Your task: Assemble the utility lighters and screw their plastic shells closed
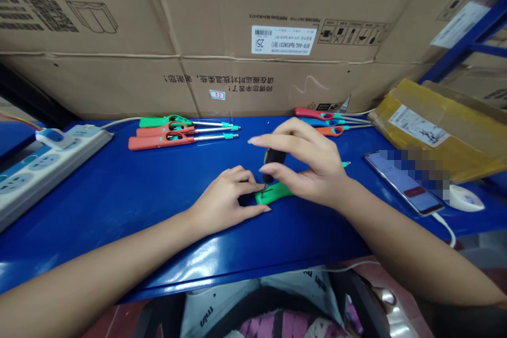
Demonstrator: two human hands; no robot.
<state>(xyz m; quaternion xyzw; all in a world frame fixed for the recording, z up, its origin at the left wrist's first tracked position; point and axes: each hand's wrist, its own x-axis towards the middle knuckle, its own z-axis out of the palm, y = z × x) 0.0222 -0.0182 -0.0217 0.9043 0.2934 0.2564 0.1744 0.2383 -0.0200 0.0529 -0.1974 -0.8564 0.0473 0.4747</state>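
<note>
A green lighter [277, 192] lies flat on the blue table, partly hidden under my right hand. My left hand [227, 198] grips its near end between thumb and forefinger. In my right hand [309, 163] is a short black-handled screwdriver [274, 161], held upright between thumb and fingers, its tip down at the green lighter's end. Left of centre at the back lie a green lighter [166, 121] and two red ones [162, 140], with metal tubes pointing right. Red [315, 113] and orange [330, 130] lighters, with a blue one between, lie behind my right hand.
A white power strip [51, 163] runs along the left side. To the right are a phone [404, 182] on a cable, a white rounded device [466, 198] and a yellow-taped parcel [439, 129]. A large cardboard box [222, 21] stands behind the table [119, 195].
</note>
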